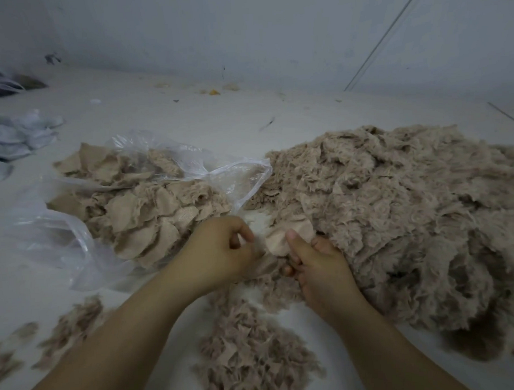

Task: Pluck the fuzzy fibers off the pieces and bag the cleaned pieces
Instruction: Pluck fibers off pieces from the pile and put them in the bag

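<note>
Centre frame, between piles | right hand (317, 263) pinches fuzzy piece (284, 238) steady | left hand (220, 252) plucks its fibers | clear plastic bag (161, 181) gapes alongside, handy for cleaned pieces

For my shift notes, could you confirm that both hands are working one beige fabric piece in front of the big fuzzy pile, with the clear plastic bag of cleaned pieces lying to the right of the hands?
Not quite: the clear plastic bag of cleaned pieces lies to the left of the hands, not the right. The head view shows it. The rest holds: the left hand and right hand work one beige fabric piece in front of the big fuzzy pile.
</note>
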{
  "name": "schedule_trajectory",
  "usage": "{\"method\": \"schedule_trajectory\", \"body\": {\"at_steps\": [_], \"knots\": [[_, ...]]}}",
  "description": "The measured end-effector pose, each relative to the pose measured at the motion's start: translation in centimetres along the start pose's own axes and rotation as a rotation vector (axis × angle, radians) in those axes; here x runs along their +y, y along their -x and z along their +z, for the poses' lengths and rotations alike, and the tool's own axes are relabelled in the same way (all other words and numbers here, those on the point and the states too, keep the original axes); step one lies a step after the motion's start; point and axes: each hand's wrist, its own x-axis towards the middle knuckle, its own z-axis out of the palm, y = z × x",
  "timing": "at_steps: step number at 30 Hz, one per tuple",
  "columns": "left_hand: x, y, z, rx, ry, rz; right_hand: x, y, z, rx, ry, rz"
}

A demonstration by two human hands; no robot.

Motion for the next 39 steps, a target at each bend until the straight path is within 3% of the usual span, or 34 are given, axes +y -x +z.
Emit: {"method": "schedule_trajectory", "body": {"at_steps": [5,10,12,15,17,19,22,25,26,28,30,32,36,39], "knots": [[1.9,-0.8,1.9,-0.035,0.242,0.012,0.0,0.2,-0.2,-0.075,0.076,-0.048],[0.8,-1.5,1.2,0.236,0.425,-0.093,-0.1,0.2,-0.2,-0.121,0.106,-0.075],[-0.1,-2.3,-0.4,0.427,0.346,-0.106,-0.2,0.2,-0.2,-0.114,0.110,-0.056],[-2.1,-3.5,-3.2,0.637,-0.104,-0.073,-0.2,0.3,-0.2,-0.092,0.111,-0.049],[-3.1,-3.9,-4.2,0.617,-0.429,-0.080,-0.2,0.4,-0.1,-0.076,0.119,-0.049],[-3.5,-4.2,-4.3,0.564,-0.595,-0.086,-0.3,0.5,0.0,-0.068,0.118,-0.043],[-3.0,-3.9,-3.8,0.485,-0.623,-0.076,-0.4,0.5,0.0,-0.069,0.106,-0.043],[-1.9,-2.3,-2.3,0.498,-0.565,0.085,-0.4,0.6,0.1,-0.074,0.083,-0.038],[-1.4,-1.8,-1.7,0.431,-0.486,0.100,-0.3,0.6,0.1,-0.074,0.078,-0.039],[-0.3,-1.0,-0.3,0.147,-0.336,0.040,-0.3,0.5,0.1,-0.062,0.070,-0.036],[-0.1,-0.6,1.3,-0.077,-0.408,0.019,-0.2,0.5,0.1,-0.050,0.061,-0.031],[-0.2,-0.4,2.4,-0.079,-0.454,0.038,-0.1,0.5,0.0,-0.043,0.082,-0.029],[-0.7,-0.8,2.3,0.031,-0.160,0.038,-0.5,0.6,0.0,-0.087,0.079,-0.033],[-0.2,-0.8,1.9,0.122,-0.128,0.173,-0.6,0.6,0.2,-0.153,0.136,-0.065]]}}
